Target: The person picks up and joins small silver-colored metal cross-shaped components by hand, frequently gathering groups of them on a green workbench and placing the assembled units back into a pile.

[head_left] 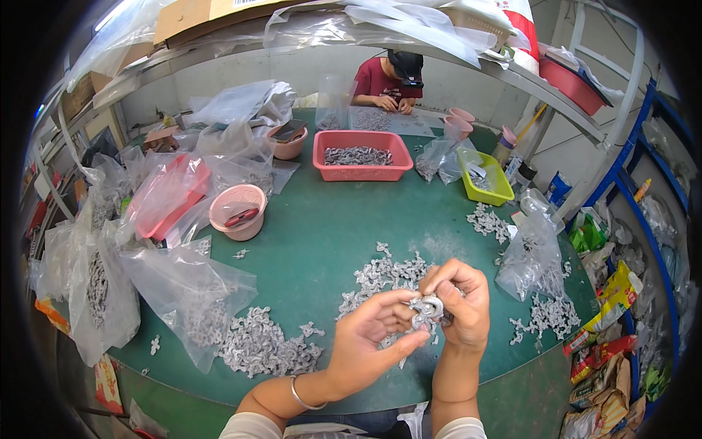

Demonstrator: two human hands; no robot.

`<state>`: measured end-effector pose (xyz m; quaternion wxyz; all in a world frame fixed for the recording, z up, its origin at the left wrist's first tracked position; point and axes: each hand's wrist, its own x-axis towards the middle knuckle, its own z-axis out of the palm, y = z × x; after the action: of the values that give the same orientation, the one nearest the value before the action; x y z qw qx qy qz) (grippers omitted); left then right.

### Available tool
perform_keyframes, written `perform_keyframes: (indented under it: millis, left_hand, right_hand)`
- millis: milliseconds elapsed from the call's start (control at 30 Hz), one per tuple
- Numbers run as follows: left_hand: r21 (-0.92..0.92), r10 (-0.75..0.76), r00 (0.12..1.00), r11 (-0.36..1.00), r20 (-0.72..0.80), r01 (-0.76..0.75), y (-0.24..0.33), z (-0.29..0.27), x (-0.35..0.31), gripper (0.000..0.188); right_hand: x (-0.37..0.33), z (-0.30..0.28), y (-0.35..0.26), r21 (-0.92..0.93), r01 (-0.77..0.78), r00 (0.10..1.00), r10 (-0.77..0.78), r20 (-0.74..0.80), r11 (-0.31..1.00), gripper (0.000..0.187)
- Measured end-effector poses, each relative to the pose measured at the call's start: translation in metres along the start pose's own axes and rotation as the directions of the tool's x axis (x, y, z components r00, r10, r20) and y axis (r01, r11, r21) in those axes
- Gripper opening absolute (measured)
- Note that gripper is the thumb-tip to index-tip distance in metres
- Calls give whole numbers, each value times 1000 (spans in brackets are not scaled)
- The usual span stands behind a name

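Observation:
Between my two hands, above the green table, is a small grey metal casting [426, 307] with a curved, ring-like shape. My left hand [373, 329] has its fingers curled round the casting's left side, thumb underneath. From the right, my right hand [462, 304] pinches it between thumb and fingers. Part of the casting is hidden by the fingers. Just beyond my hands lies a loose pile of similar grey castings [384, 271]. A denser heap of castings [267, 344] is left of my left hand.
A red tray [363, 173] of grey parts stands at the far middle, near a yellow-green tray [486, 192]. A pink basket [239, 212] and plastic bags [190, 296] are at left. More castings [548, 314] lie at right. Across the table a person [387, 80] handles parts.

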<state>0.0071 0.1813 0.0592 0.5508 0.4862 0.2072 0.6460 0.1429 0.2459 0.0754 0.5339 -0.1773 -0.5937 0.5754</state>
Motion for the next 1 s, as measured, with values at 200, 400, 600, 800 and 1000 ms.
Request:
perform_keyframes:
  millis: [200,400,600,800,1000]
  left_hand:
    - [54,-24,1000,998,9,24,3,-2,-1,42]
    - [-16,-59,998,998,21,60,6,-2,-1,41]
    - [-58,-63,998,996,16,64,4,-2,-2,43]
    - [8,20,999,1000,-34,-20,-5,4,-5,48]
    - [61,61,998,996,-24,-59,-6,7,-6,51]
  right_hand:
    - [0,0,-3,-46,-42,998,44,35,998,17]
    - [2,-2,-4,-24,-90,993,92,74,996,17]
    - [2,-1,-7,-38,-131,988,134,74,991,24]
    - [3,0,-2,-6,-86,988,86,125,996,22]
    - [3,-3,-1,19,-87,988,84,131,996,20]
